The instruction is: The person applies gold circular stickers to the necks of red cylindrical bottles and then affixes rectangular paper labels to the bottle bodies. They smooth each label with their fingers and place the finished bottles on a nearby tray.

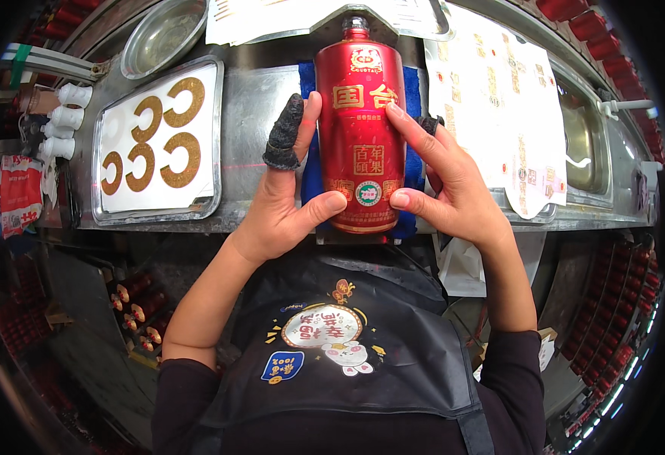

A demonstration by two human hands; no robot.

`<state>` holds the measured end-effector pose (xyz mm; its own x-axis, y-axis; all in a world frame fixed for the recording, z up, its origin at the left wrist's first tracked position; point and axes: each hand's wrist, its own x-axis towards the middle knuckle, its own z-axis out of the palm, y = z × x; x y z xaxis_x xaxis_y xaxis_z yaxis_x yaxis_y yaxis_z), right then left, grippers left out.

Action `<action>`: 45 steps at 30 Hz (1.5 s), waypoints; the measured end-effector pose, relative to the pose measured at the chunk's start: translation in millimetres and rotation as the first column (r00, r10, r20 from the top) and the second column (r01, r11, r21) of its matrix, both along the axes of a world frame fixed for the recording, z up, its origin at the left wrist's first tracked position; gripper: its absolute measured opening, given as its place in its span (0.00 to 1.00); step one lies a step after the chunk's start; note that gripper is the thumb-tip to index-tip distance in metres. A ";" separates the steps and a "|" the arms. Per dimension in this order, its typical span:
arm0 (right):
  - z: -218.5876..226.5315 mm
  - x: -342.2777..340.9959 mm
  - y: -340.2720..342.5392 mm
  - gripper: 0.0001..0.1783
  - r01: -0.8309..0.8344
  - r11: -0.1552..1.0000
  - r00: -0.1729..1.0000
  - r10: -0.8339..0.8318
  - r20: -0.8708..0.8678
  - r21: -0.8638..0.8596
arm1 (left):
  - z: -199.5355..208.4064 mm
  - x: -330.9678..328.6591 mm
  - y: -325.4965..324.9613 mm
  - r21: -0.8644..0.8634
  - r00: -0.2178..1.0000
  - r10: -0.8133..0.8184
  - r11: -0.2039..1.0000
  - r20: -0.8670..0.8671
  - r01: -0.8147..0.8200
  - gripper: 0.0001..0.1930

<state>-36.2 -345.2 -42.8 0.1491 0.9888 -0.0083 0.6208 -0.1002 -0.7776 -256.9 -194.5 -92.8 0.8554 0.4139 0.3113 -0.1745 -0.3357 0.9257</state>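
Note:
A red bottle (359, 133) with a dark cap lies on a blue cloth (308, 83), its neck toward the far side. Gold print covers its face, and a small round green-and-white emblem (368, 193) sits low on it. My left hand (283, 205) holds the bottle's left side, thumb at the lower edge; a black cover wraps its raised index finger. On the other side, my right hand (457, 182) rests its index fingertip on the printed face and its thumb near the lower right. Its other fingers curl behind the bottle, partly hidden, one with a black cover.
To the left, a metal tray (217, 159) bears a white sheet with several gold C-shaped pieces (183, 102). Behind it stands a round metal basin (147, 64). White sheets (457, 98) with gold labels lie at right, beside a sink (584, 144). White spools (65, 117) stand far left.

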 end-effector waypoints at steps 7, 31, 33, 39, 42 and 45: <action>3.6 -0.9 0.5 0.45 0.013 1.000 0.998 -0.012 -0.057 0.013 | 0.7 -0.6 -1.7 0.019 1.000 0.025 1.000 0.009 -0.025 0.49; 16.6 -7.5 10.6 0.45 0.025 0.999 0.998 -0.027 0.063 0.025 | 16.0 0.9 -4.6 0.298 0.993 0.082 0.953 -0.088 -0.052 0.45; 22.3 -9.1 11.3 0.45 0.026 0.999 0.998 -0.023 0.060 -0.046 | 15.9 -0.1 -4.5 0.311 0.991 0.090 0.949 -0.100 -0.055 0.44; 22.5 -9.4 13.0 0.46 0.014 0.998 0.998 -0.010 0.064 -0.058 | 18.7 -0.2 -3.8 0.319 0.990 0.100 0.946 -0.097 -0.064 0.44; 25.0 -7.3 13.9 0.48 0.040 0.999 0.999 -0.040 -0.024 -0.022 | 16.5 -0.5 -4.3 0.317 0.991 0.095 0.946 -0.090 -0.062 0.46; 6.2 9.1 17.8 0.37 0.327 0.945 0.886 -0.301 -0.353 0.014 | 13.1 -1.9 -6.1 0.255 0.993 0.095 0.964 -0.067 -0.075 0.50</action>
<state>-27.0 -327.4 -36.6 0.4523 0.8906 -0.0468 0.2606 -0.1822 -0.9481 -258.9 -200.5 -79.7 0.8462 0.4032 0.3483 -0.0658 -0.5697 0.8192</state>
